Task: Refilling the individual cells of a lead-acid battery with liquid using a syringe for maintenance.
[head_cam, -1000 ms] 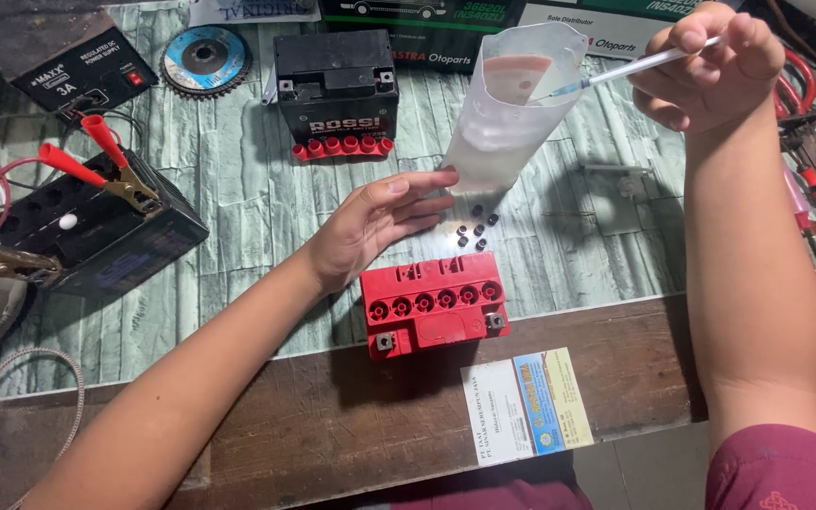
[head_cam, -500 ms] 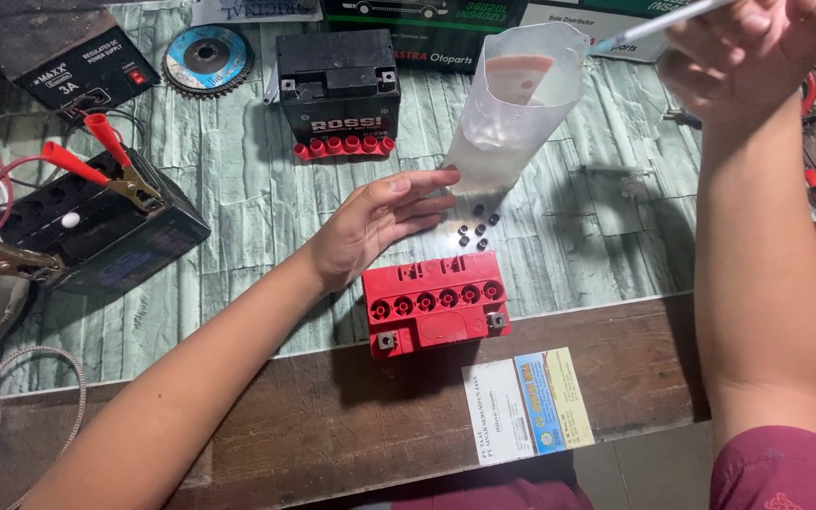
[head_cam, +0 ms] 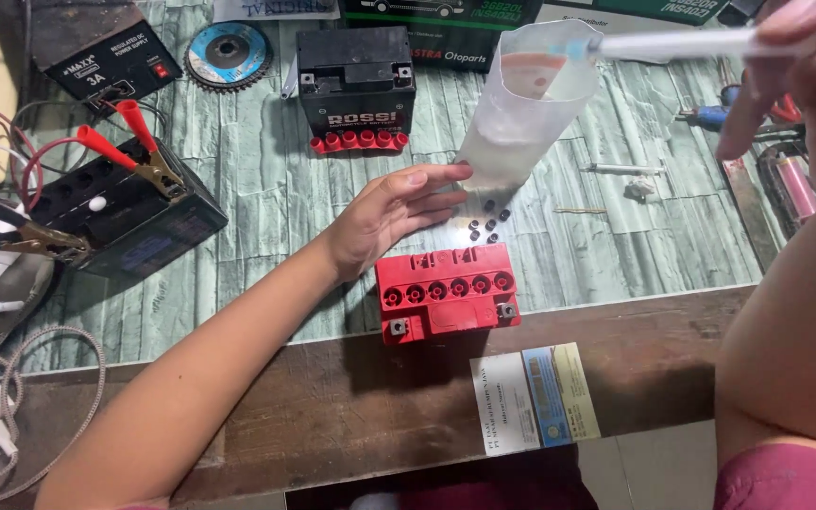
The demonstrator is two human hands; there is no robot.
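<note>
- I am seeing the translucent plastic container [head_cam: 529, 104] standing mid-worktop toward the far edge, its contents hard to make out.
- My left hand [head_cam: 391, 215] is lying flat and open, fingertips touching the container's base.
- My right hand [head_cam: 805, 66], blurred and cut off at the frame's edge, is pinching a syringe [head_cam: 682, 43] over the container's mouth.
- The red battery [head_cam: 446, 300] is sitting near the worktop's front edge, small black caps [head_cam: 488, 219] just behind it.

White, blue and yellow rectangular label [head_cam: 535, 397] on table's front edge [head_cam: 332, 397]
</note>
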